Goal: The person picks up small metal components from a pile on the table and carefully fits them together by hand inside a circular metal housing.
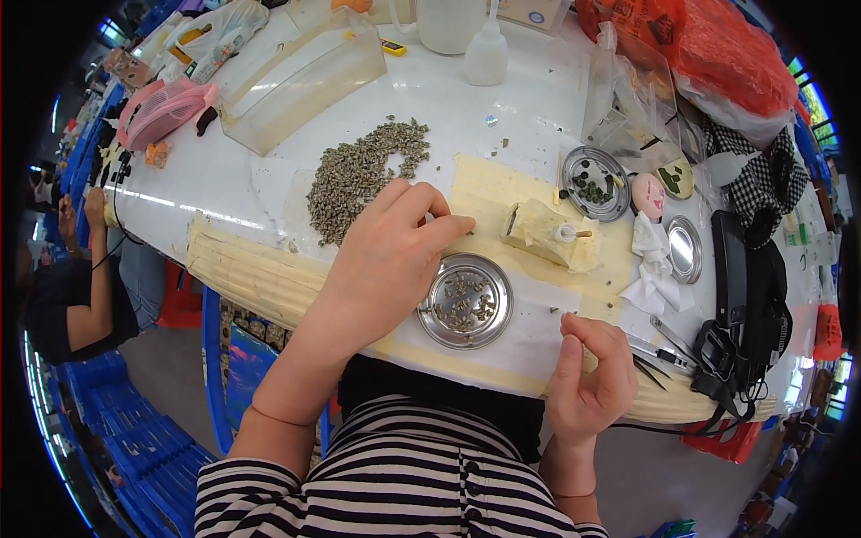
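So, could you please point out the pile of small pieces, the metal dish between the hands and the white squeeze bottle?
Pile of small pieces (pixel 350 182): head view, middle of the pile.
Metal dish (pixel 508 303): head view, right side of its rim.
White squeeze bottle (pixel 487 59): head view, front of its body.

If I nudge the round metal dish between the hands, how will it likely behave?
The metal dish is probably stiff, judging by its shiny, evenly round metal rim. Wide and shallow, it seems likelier to slide than tip. The small pieces lie loose inside, so a sharp push or tilt might scatter them.
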The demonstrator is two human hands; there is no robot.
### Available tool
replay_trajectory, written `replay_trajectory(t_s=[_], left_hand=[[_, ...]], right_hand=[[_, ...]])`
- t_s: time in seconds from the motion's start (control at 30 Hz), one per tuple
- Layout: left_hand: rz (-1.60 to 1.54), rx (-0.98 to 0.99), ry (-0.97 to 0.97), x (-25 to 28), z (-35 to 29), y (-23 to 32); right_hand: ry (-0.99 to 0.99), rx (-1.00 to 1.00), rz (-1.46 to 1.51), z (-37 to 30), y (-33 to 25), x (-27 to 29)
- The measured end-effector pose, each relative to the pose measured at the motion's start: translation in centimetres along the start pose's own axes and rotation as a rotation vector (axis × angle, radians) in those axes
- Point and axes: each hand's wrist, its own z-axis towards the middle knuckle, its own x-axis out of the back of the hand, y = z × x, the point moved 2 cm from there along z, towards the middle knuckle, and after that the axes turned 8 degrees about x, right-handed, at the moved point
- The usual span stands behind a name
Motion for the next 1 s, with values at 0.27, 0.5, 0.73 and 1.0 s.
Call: replay_trajectory(t_s=[0.27, 0.5, 0.73, 1.0], left_hand=[[-0.043, -0.042, 0.020, 0.5, -0.4, 0.1], [-0.042, 0.001, 0.070, 0.6, -0.8, -0.2], [-0.034, 0.091, 0.180, 1.2, -1.1, -0.4], [0.085, 0.099, 0.211, 3.1, -0.1, -2.1]], right_hand=[[0.007, -0.022, 0.016, 0.0, 0.0, 0.0], [0.000, -0.025, 0.006, -0.1, 0.1, 0.0], [-0.001, -0.031, 0.007, -0.2, 0.1, -0.1], [-0.008, -0.033, 0.014, -0.1, 0.1, -0.1]])
